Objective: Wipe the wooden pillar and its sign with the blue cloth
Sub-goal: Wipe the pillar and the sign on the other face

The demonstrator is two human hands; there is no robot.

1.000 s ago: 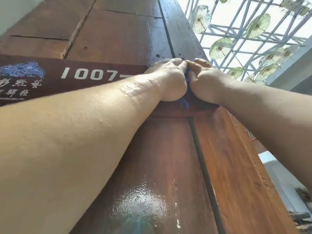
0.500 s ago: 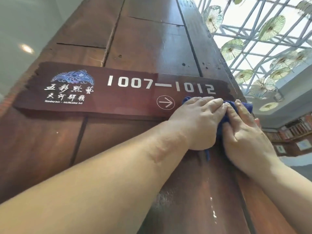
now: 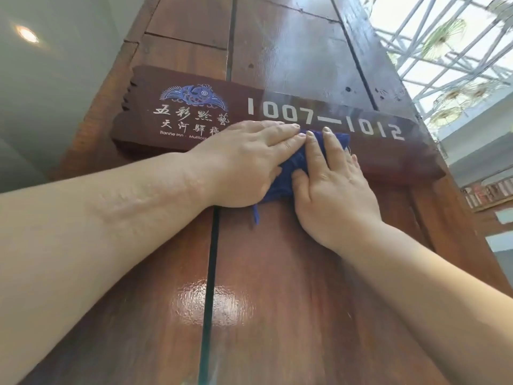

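Both hands press the blue cloth (image 3: 294, 168) against the sign (image 3: 172, 126) on the wooden pillar (image 3: 291, 273).

The left hand (image 3: 244, 165) lies flat with straight fingers pointing toward 3 o'clock, its grip released and its palm on the cloth's left part. The right hand (image 3: 330, 184) lies flat beside it, fingers pointing toward 12 o'clock, grip likewise released, covering the cloth's right part. The two hands' fingertips meet just under the white numbers "1007—1012". The cloth sits bunched between and beneath the hands, across the sign's lower edge, a thin strand hanging toward 6 o'clock onto the pillar's boards. At 10 o'clock a ceiling lamp (image 3: 27, 34) glows; at 2 o'clock hang pale green parasols (image 3: 444, 37) beneath a white lattice roof (image 3: 433, 70).
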